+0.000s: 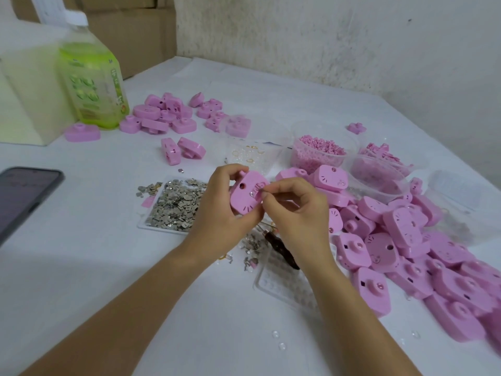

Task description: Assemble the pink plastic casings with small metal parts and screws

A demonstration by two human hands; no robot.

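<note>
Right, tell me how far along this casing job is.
Done, probably: the small group of pink casings by the green bottle. In hand: the left hand grips one casing while the right hand pinches a small part at its face. Left: the big pile of casings on the right, plus a heaped tray of metal parts.

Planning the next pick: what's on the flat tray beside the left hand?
A heap of small silver metal parts covers the tray; a few spill past its far-left corner. The left hand hides the tray's right edge.
</note>
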